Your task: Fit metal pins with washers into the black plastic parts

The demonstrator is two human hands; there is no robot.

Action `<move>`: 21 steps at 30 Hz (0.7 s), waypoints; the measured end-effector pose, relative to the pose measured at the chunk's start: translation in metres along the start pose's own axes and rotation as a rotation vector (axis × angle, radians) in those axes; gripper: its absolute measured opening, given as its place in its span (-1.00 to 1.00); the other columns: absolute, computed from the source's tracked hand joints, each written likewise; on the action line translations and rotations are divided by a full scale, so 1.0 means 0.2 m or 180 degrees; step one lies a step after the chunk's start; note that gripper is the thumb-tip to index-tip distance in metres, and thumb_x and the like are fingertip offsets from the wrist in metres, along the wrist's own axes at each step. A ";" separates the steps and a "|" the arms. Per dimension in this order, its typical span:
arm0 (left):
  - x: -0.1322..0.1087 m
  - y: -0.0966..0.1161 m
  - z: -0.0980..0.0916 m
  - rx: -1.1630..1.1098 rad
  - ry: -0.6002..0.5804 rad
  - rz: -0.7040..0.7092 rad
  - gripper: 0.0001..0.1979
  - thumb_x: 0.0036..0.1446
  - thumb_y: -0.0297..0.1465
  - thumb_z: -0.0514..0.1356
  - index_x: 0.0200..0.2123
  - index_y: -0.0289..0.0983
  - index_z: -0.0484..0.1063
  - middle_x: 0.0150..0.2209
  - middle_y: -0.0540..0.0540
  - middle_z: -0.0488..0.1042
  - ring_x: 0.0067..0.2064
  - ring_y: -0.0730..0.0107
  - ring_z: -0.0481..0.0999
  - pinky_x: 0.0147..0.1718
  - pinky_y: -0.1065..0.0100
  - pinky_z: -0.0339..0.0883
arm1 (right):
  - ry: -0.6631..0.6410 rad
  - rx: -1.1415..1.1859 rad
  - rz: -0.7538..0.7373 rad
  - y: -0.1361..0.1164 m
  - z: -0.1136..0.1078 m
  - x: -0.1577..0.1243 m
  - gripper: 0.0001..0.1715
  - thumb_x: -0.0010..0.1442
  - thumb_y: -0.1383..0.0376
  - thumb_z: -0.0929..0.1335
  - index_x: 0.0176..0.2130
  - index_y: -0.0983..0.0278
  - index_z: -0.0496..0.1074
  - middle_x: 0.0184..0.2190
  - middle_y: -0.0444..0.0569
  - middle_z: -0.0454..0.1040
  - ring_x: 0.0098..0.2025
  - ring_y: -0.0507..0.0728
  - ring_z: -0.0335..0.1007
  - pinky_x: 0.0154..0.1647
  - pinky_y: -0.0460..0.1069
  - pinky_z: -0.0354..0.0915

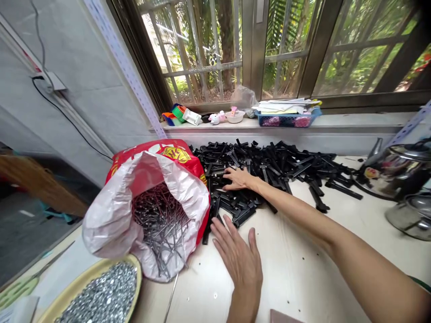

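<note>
A steel kettle with a dark base (400, 166) and a clear-walled pot with a metal lid (409, 215) are running off the right edge, and a shallow yellow oval dish (138, 273) of small shiny metal pieces (101, 291) is being cut off at the bottom. A red-and-white plastic sack (104, 215) is gaping open beside it; its folds are hiding how deep the thin grey metal rods (161, 224) are going. The sack is also covering the left end of a heap of narrow black bar-shaped parts (279, 161).

That heap is spreading across the pale tabletop (286, 255) under the window sill (357, 121), between sack and kettle. Its parts are lying crisscross, some showing wider ends, a few straying toward the kettle. Single pieces are blending together in the dark mass.

The right hand (238, 178) is resting palm down on the heap, fingers spreading apart among the parts; whether the fingertips are pinching any piece, I cannot tell. The left hand (237, 258) is holding nothing visible: its fingers are extending nearly straight, the thumb standing apart, just beside the heap's near edge. Whether it is touching the tabletop is hard to make out.
</note>
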State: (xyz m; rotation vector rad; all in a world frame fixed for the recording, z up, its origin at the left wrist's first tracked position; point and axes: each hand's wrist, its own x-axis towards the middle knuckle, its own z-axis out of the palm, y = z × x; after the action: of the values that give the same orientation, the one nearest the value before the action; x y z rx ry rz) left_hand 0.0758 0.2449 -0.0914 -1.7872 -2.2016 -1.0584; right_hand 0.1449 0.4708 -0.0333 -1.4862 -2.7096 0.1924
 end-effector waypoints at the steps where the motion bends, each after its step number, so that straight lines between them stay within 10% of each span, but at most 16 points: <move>1: 0.00 0.00 0.00 -0.0077 -0.0045 -0.0023 -0.25 0.23 -0.16 -0.03 0.33 -0.35 -0.30 0.34 -0.45 -0.23 0.33 -0.14 -0.19 0.15 -0.19 -0.01 | 0.0012 0.0007 -0.0058 0.00 0.00 -0.07 -0.35 0.08 -0.15 0.27 0.10 0.00 0.31 0.22 -0.06 0.10 0.15 0.40 0.10 0.07 0.39 0.08; 12: -0.01 -0.01 -0.04 -0.0795 -0.0544 0.0203 -0.42 0.26 -0.25 -0.11 0.23 -0.52 0.08 0.22 -0.44 0.17 0.34 -0.03 -0.15 0.21 -0.12 -0.07 | 0.0363 0.0329 -0.0238 -0.11 0.04 -0.77 -0.63 0.12 0.08 0.33 -0.09 0.13 0.44 0.16 -0.04 0.19 0.15 0.31 0.03 0.05 0.24 0.11; 21: -0.18 -0.05 -0.34 -0.0716 -0.1243 0.0578 -0.60 0.23 -0.37 -0.06 0.01 -0.36 0.42 0.08 -0.27 0.40 0.26 -0.06 0.12 0.18 -0.14 -0.01 | 0.0268 -0.0177 0.0641 -0.32 -0.12 -1.01 -0.63 0.25 0.08 0.24 -0.27 0.22 0.52 -0.08 0.07 0.40 0.11 0.37 0.08 0.11 0.45 -0.20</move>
State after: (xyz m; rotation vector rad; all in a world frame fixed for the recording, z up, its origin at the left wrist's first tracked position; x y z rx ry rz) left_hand 0.0552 0.1761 -0.0627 -2.4217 -2.1245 -1.0231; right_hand 0.2033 0.2689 0.0019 -1.7406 -2.5190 0.0599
